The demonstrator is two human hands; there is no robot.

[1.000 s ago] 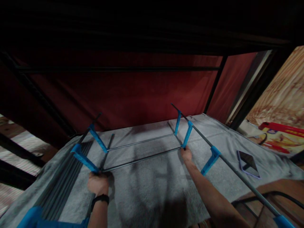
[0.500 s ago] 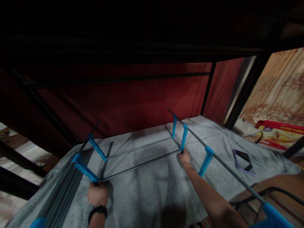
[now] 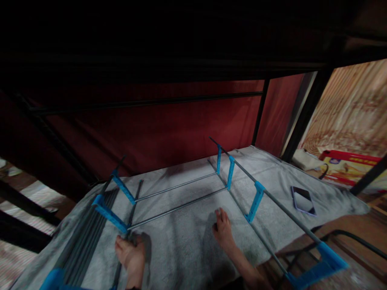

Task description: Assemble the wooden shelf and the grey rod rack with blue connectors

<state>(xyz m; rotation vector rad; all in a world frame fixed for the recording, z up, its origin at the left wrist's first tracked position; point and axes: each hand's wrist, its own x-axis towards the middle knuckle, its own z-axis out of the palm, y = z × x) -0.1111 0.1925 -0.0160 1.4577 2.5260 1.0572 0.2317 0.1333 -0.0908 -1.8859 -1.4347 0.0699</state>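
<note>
A rack frame of grey metal rods (image 3: 178, 208) and blue plastic brackets (image 3: 113, 217) rests on a grey blanket (image 3: 181, 249). My left hand (image 3: 131, 253) is at the near left corner, over the left lower rod just below a blue bracket. Its thumb and fingers are apart; whether they touch the rod is unclear. Over the blanket, inside the right side of the frame, my right hand (image 3: 223, 231) is off the rods with its fingers loosely extended. A dark patch by its thumb cannot be made out. The nearest bracket on its right is blue (image 3: 255, 201).
Several loose grey rods (image 3: 87, 237) lie side by side at left. A phone (image 3: 303, 200) lies on the blanket at right. Dark metal posts (image 3: 306, 114) and a low overhead structure surround the blanket, with red cloth (image 3: 169, 133) behind. A red and yellow box (image 3: 347, 165) is far right.
My right hand has let go of the right cross-rod joint and drawn back toward me. My left hand has loosened and shifted slightly down and right. The right lower rod now shows fully.
</note>
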